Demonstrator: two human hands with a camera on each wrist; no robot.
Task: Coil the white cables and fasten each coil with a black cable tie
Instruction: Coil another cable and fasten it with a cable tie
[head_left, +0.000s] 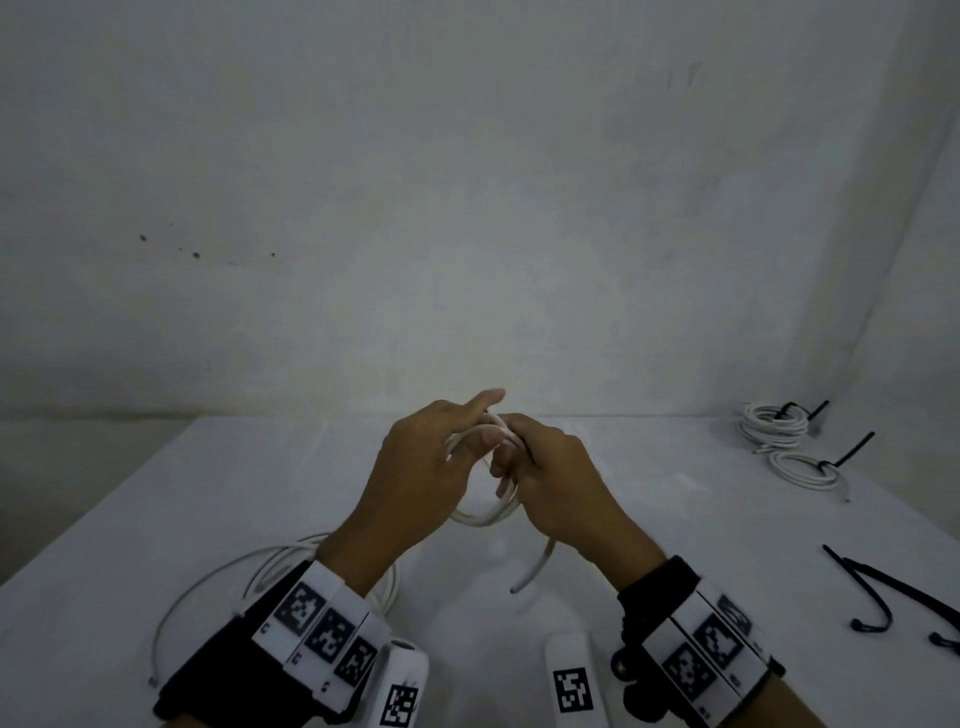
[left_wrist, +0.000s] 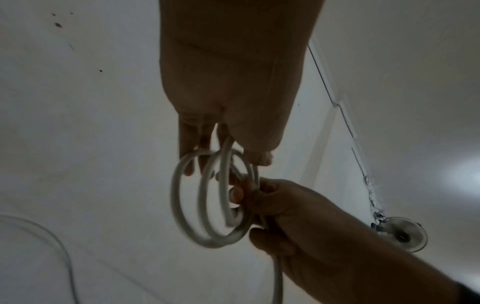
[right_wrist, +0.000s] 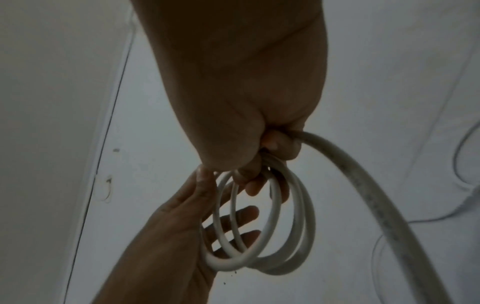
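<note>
White cable (head_left: 218, 577) lying loose on the table (head_left: 675, 519) at lower left, nearest the camera, partly under the left forearm. Marker bands (head_left: 322, 629) on both wrists along the bottom edge. Off at lower right, spare black cable ties (head_left: 872, 597) flat on the tabletop, well apart from the hands.

Up at frame centre now, both hands meeting above the table over a half-made coil (head_left: 483, 514). Right hand (head_left: 550, 483) fisted round the top of the loops, fingers curled tight on the bundle. Free end (head_left: 535, 566) dropping out below that fist, tip hanging just above the table. Left hand (head_left: 415, 467) with fingers straight and spread against the loops, thumb on the top strand beside the right knuckles, forefinger pointing away. Several rounds of cable hanging below the two hands, not yet tied.

Farther back, at right, two finished coils (head_left: 774, 423) near the table's far edge, one behind the other, each cinched with a black tie, tails sticking up. Beyond all that, a pale speckled wall (head_left: 467, 208).
</note>
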